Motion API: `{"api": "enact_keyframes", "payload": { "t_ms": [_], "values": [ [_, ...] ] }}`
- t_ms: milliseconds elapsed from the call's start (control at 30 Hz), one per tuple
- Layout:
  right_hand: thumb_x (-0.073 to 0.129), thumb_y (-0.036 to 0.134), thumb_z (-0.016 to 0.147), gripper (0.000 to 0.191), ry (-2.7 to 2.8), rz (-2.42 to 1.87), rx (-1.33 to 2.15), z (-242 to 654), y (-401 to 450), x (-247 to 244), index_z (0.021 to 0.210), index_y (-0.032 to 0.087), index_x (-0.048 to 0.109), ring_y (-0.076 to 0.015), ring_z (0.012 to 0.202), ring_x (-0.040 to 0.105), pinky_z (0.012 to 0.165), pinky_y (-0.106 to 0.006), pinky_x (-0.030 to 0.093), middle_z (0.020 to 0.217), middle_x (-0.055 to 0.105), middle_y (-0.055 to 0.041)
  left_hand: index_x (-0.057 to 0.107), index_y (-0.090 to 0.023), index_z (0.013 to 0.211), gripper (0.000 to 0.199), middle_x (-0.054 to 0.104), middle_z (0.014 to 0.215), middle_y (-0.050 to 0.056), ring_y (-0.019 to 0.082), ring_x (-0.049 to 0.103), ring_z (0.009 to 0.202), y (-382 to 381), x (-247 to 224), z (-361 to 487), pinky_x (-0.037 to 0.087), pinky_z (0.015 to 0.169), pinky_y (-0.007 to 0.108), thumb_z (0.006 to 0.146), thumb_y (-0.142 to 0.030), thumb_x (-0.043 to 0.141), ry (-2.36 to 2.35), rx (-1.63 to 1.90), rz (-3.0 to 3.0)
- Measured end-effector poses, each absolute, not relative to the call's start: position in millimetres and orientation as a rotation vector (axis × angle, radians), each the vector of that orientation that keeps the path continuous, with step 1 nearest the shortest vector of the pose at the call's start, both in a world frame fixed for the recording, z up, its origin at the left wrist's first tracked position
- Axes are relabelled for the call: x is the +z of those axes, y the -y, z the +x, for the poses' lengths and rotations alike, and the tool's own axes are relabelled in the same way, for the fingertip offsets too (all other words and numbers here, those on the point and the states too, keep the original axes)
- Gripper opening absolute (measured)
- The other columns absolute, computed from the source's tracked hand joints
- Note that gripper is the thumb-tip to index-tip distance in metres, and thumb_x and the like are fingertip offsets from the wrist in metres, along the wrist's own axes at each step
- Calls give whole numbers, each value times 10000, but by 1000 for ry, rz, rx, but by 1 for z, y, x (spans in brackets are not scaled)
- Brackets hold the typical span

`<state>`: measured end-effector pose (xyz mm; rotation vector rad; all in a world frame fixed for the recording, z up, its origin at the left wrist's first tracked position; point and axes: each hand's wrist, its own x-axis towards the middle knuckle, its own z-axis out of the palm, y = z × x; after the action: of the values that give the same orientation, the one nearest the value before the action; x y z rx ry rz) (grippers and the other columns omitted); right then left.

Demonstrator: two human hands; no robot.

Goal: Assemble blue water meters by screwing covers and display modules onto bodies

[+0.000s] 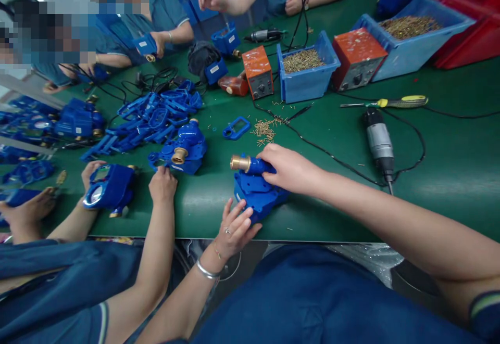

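A blue meter housing (255, 190) with a brass threaded end rests on the green table near its front edge. My right hand (287, 167) is closed around the blue pipe part on its top. Against the housing's lower left side lie the fingers of my left hand (234, 232), spread apart, with a ring and bracelets showing. Just behind the housing are a pile of small brass screws (264, 131) and a blue frame (236, 128). To the left stands another blue meter (189, 146) with brass ends.
A grey electric screwdriver (378, 141) and a yellow-handled screwdriver (402, 102) lie right. Behind are orange boxes (258, 73) and a blue screw bin (307, 81). Blue frames (156, 115) are heaped left. A co-worker's hands (163, 185) are close on the left; cables cross the table.
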<state>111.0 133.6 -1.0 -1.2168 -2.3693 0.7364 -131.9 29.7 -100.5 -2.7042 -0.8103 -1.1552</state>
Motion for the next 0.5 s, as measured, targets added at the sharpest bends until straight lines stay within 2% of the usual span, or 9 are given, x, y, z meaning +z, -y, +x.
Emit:
{"api": "enact_keyframes", "payload": {
  "t_ms": [67,133,200,267,367,500],
  "values": [
    [525,133,851,240,2533,-1172,482,107,-135,8,1059,136,644,-220,915,559,787,-332,384,1037,585,-98,220,-156,1501,858,576,1285,171,277,503,1310,-20,-104,-132,427,1089,506,802,-207,714,948,-1197,-2749],
    [495,128,862,248,2624,-1139,312,103,-136,13,1053,138,653,-224,882,560,774,-351,374,1031,593,-103,281,-165,1483,753,502,1356,193,294,514,1286,-15,-104,-132,464,1047,491,847,-320,652,1220,-1348,-2683],
    [479,123,869,249,2661,-1114,224,100,-137,14,1049,131,651,-226,873,555,783,-365,372,1031,598,-109,336,-203,1456,695,423,1414,183,317,509,1278,-18,-101,-130,441,1059,512,865,-456,600,1555,-1557,-2550],
    [473,118,874,246,2670,-1109,202,99,-138,10,1046,125,647,-226,882,548,812,-378,373,1033,600,-111,331,-219,1453,732,351,1466,178,336,476,1305,-30,-95,-125,406,1087,510,859,-584,556,1839,-1699,-2494],
    [483,116,872,259,2650,-1110,212,101,-140,0,1075,129,644,-229,930,533,904,-404,353,1064,597,-112,357,-212,1436,791,407,1449,174,340,431,1345,-57,-89,-115,403,1092,469,829,-689,525,2022,-1709,-2569],
    [461,91,887,302,2600,-1069,224,105,-141,-14,1134,141,627,-229,1013,529,1043,-454,276,1130,583,-100,402,-215,1406,758,484,1383,157,317,483,1296,-88,-86,-112,415,1069,466,816,-654,583,2158,-1675,-2613]
  ]
}}
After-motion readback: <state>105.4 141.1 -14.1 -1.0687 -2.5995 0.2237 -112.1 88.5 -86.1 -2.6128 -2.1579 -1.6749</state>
